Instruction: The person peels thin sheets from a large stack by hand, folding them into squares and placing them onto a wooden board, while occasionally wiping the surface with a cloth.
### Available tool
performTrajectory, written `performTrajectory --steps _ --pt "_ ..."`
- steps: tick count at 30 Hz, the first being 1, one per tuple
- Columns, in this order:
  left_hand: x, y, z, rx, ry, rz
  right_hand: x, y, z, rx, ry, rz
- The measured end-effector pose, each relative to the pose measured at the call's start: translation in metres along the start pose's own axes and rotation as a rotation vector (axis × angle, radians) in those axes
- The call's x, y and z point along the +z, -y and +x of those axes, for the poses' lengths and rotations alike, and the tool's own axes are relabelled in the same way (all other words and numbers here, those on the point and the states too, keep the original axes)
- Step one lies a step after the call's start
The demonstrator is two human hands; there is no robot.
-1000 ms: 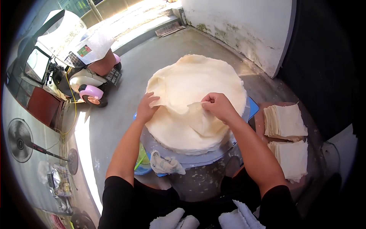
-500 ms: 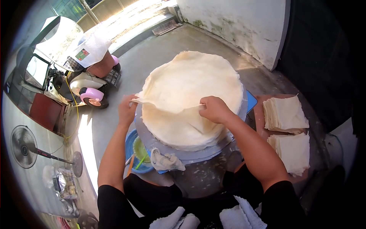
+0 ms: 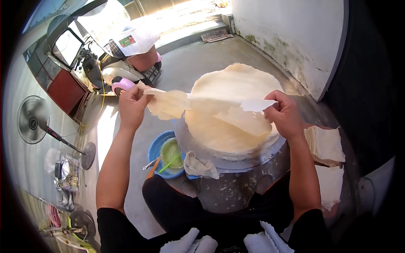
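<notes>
A tall stack of thin, round, pale dough sheets [image 3: 236, 80] rests in front of me on a grey round board [image 3: 182, 137]. My left hand [image 3: 133, 105], left of the stack, pinches the edge of a thin dough sheet [image 3: 168, 104], which hangs see-through past the stack's side. At the stack's right side my right hand [image 3: 283, 113] pinches a pale edge of dough sheet between thumb and fingers. Between my hands the sheet is blurred over the stack. A crumpled cloth [image 3: 200, 165] lies at the board's near edge.
Left of the board a blue basin [image 3: 154, 147] holds a green bowl [image 3: 171, 151] and utensils. Folded square sheets [image 3: 325, 145] are piled at the right. A standing fan [image 3: 33, 120], a scooter [image 3: 126, 69] and a white wall [image 3: 291, 38] surround the floor.
Both hands have moved up and farther apart, lifting the dough sheet's edge off the stack. The view has shifted, so the stack sits farther right and lower.
</notes>
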State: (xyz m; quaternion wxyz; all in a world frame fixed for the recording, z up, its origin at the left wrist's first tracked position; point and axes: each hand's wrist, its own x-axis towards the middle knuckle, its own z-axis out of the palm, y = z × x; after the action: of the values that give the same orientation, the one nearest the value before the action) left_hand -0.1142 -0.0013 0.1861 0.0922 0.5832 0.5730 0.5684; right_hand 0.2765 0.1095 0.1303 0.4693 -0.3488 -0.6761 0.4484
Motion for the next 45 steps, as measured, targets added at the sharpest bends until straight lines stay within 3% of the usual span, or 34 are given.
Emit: performTrajectory --steps 8,12,15,22,25,29,33,34,37,40,41,43,45 --pt "-0.028 -0.068 0.024 -0.045 -0.06 -0.208 -0.008 0.05 0.01 -0.212 0.025 0.04" --pt "-0.047 -0.083 0.046 -0.001 -0.05 -0.18 -0.01 0.081 0.03 -0.27 -0.033 0.069" --pt "-0.054 -0.09 0.067 0.012 -0.051 -0.129 -0.009 0.095 0.056 -0.438 -0.136 0.028" --pt "-0.049 -0.093 0.129 0.068 -0.083 0.154 -0.02 0.111 0.123 -0.399 -0.163 -0.141" --pt "-0.045 -0.08 0.169 0.057 0.06 0.183 -0.03 0.099 0.165 -0.288 -0.13 -0.211" --pt "-0.021 -0.067 0.206 0.12 0.009 0.21 -0.041 0.091 0.205 -0.294 -0.193 -0.322" --pt "-0.016 -0.069 0.215 0.273 0.012 0.211 -0.057 0.095 0.204 -0.429 -0.315 -0.18" --pt "-0.015 -0.076 0.204 0.313 -0.006 0.192 -0.061 0.097 0.196 -0.504 -0.333 -0.095" --pt "-0.004 -0.086 0.137 0.487 -0.106 0.291 -0.073 0.085 0.136 -0.55 -0.392 -0.26" --pt "0.016 -0.061 0.034 0.449 -0.113 0.236 -0.088 0.023 0.073 -0.471 -0.367 -0.151" --pt "0.024 -0.049 0.004 0.562 -0.044 0.24 -0.093 -0.003 0.052 -0.41 -0.335 -0.166" --pt "0.042 -0.028 -0.055 0.508 0.123 0.277 -0.093 -0.05 0.015 -0.175 -0.251 -0.112" --pt "0.06 0.007 -0.098 0.455 0.238 0.253 -0.089 -0.087 -0.012 -0.093 -0.138 -0.137"
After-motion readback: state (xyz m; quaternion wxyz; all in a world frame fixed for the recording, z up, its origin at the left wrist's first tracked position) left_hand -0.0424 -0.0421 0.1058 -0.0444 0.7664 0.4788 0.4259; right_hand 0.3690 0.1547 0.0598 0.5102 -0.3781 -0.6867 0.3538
